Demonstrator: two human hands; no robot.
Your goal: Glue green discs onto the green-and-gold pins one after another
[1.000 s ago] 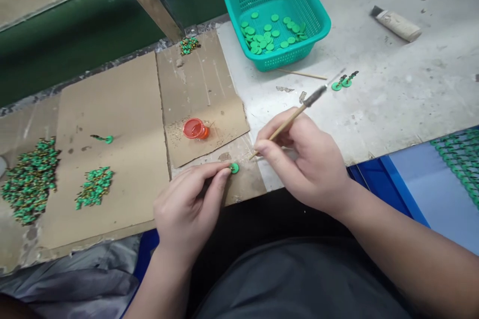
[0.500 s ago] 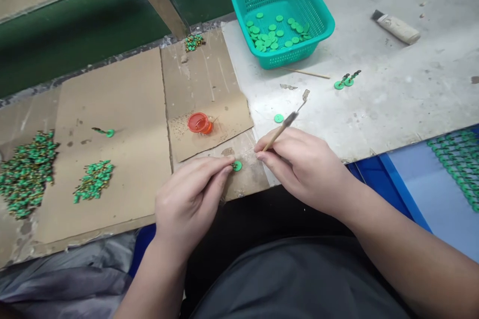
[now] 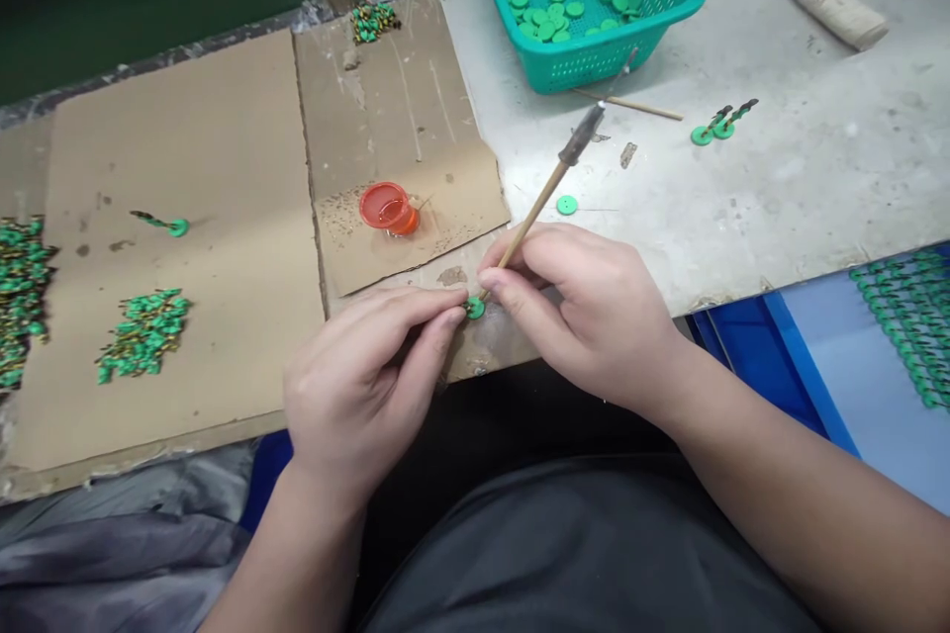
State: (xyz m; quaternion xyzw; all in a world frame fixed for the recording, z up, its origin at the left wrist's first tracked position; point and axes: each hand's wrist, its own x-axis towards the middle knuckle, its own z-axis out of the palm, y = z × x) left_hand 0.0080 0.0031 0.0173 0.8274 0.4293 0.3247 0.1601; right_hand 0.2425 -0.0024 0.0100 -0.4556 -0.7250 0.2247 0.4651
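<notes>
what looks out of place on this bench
One flat round green disc lies alone on the grey worktop, outside the teal plastic basket that holds a pile of similar discs, so it looks stray. It sits just above the hands' work.

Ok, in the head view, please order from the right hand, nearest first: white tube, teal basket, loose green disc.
From the right hand:
1. Loose green disc, on the bench just ahead.
2. Teal basket, farther ahead.
3. White tube, far off to the right.

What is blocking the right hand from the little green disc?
Nothing visible: the right hand sits beside the green disc held by the left hand, and the wooden stick it holds reaches down to that disc.
</notes>
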